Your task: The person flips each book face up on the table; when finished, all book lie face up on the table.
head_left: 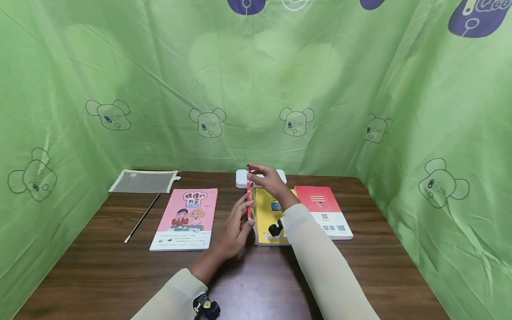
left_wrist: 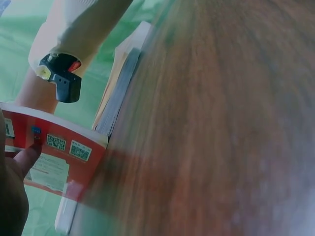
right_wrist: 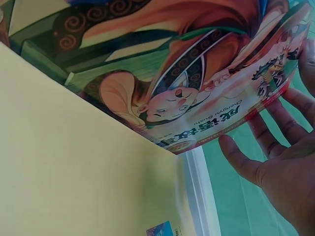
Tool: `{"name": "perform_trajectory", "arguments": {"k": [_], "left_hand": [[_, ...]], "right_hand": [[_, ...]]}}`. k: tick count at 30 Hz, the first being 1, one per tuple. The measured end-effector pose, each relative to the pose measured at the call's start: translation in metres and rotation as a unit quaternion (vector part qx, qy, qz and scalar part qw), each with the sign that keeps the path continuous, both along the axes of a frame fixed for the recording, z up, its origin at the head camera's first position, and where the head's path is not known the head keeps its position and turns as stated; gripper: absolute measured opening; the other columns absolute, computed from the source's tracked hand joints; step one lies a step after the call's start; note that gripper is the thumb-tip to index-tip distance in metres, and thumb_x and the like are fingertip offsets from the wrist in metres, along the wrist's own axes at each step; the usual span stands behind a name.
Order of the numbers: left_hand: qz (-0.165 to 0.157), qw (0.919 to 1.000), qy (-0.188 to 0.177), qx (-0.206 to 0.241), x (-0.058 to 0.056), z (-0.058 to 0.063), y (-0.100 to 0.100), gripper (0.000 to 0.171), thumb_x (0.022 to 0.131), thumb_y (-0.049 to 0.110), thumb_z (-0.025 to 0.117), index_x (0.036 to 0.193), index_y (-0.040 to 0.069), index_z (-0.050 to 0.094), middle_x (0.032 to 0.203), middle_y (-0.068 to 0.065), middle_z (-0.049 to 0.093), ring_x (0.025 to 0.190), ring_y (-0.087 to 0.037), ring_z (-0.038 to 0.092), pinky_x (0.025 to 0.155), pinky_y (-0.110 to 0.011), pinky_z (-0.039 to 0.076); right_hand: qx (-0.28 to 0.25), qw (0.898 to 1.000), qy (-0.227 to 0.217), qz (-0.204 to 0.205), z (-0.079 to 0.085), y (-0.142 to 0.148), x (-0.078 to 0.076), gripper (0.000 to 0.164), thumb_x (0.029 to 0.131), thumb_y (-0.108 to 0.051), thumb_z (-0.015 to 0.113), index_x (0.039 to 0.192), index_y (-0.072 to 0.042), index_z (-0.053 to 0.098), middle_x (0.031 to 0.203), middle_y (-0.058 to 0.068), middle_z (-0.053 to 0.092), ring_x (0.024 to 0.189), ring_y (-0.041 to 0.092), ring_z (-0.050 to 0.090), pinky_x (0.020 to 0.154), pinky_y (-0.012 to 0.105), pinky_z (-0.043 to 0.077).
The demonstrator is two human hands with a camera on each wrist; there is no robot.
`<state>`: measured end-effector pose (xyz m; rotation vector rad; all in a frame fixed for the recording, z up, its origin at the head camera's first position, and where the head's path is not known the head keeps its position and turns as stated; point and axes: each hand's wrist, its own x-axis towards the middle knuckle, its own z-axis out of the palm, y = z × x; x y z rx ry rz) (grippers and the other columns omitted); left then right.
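Upright on its edge, a picture book stands between the two hands, seen almost edge-on in the head view. Its red back cover carries QR codes; the illustrated front cover faces the right wrist camera. The left hand holds the near, lower part, fingers against the back cover and thumb by the near edge. At the far, upper end the right hand grips the edge with its fingertips. Just right of the upright book lies a yellow book, partly hidden by the right arm.
A red-and-white book lies at the right, a pink book at the left. Beyond the hands sits a white case. Far left are a mesh pouch and a thin stick. Green curtains enclose the wooden table.
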<state>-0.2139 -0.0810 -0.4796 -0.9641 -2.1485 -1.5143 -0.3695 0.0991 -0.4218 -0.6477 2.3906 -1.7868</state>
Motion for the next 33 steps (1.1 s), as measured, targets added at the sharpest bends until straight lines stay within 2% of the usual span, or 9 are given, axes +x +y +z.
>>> {"name": "perform_trajectory", "arguments": {"k": [5,8,10,16,22,27,33], "left_hand": [[-0.001,0.9999,0.003,-0.013,0.002,0.003,-0.007,0.052,0.11,-0.003,0.055,0.159,-0.005,0.038,0.176,-0.032,0.023,0.152,-0.053,0.047,0.115,-0.056,0.052],[0.008,0.9991,0.004,-0.043,0.004,0.008,-0.014,0.052,0.111,0.0,0.056,0.16,-0.005,0.039,0.176,-0.03,0.026,0.154,-0.048,0.048,0.119,-0.054,0.049],[0.026,0.997,0.011,-0.072,0.005,0.011,-0.019,0.053,0.111,0.005,0.059,0.16,-0.004,0.041,0.177,-0.027,0.03,0.154,-0.044,0.05,0.119,-0.053,0.05],[0.101,0.9827,0.075,-0.136,0.007,0.02,-0.037,0.06,0.102,0.015,0.076,0.157,0.002,0.055,0.175,-0.023,0.038,0.154,-0.045,0.051,0.121,-0.06,0.047],[0.126,0.971,0.129,-0.158,0.007,0.024,-0.052,0.067,0.092,0.018,0.087,0.151,0.0,0.063,0.165,-0.02,0.055,0.154,-0.046,0.05,0.122,-0.068,0.043],[0.144,0.9629,0.137,-0.183,0.008,0.024,-0.062,0.07,0.088,0.022,0.09,0.15,0.001,0.065,0.161,-0.018,0.059,0.153,-0.045,0.049,0.117,-0.073,0.044],[0.156,0.956,0.156,-0.193,0.01,0.022,-0.069,0.071,0.084,0.023,0.093,0.146,-0.001,0.067,0.157,-0.021,0.062,0.149,-0.047,0.053,0.115,-0.075,0.045]], "right_hand": [[0.014,1.0,-0.003,0.008,-0.001,-0.003,0.0,0.058,0.108,-0.029,0.071,0.162,-0.013,0.054,0.157,0.015,0.063,0.144,0.035,0.06,0.115,0.052,0.056],[0.027,1.0,-0.001,0.005,-0.002,-0.003,0.0,0.06,0.108,-0.031,0.071,0.163,-0.013,0.053,0.157,0.015,0.063,0.147,0.035,0.058,0.118,0.055,0.053],[0.03,1.0,0.001,0.005,-0.002,-0.004,0.0,0.061,0.108,-0.03,0.072,0.163,-0.013,0.052,0.157,0.015,0.063,0.148,0.034,0.057,0.119,0.056,0.052],[0.032,0.999,0.012,0.026,-0.002,-0.007,0.0,0.062,0.108,-0.026,0.072,0.164,-0.011,0.05,0.158,0.019,0.061,0.149,0.039,0.055,0.118,0.057,0.052],[0.044,0.998,0.012,0.041,-0.004,-0.014,0.0,0.064,0.106,-0.031,0.075,0.164,-0.018,0.051,0.156,0.017,0.061,0.149,0.04,0.054,0.113,0.054,0.056],[0.06,0.997,0.007,0.054,-0.006,-0.021,0.0,0.065,0.106,-0.032,0.075,0.164,-0.02,0.051,0.158,0.016,0.059,0.144,0.04,0.059,0.111,0.055,0.058],[0.083,0.994,0.009,0.064,-0.006,-0.029,0.0,0.066,0.105,-0.033,0.076,0.164,-0.018,0.052,0.16,0.016,0.057,0.148,0.04,0.055,0.112,0.054,0.057]]}}
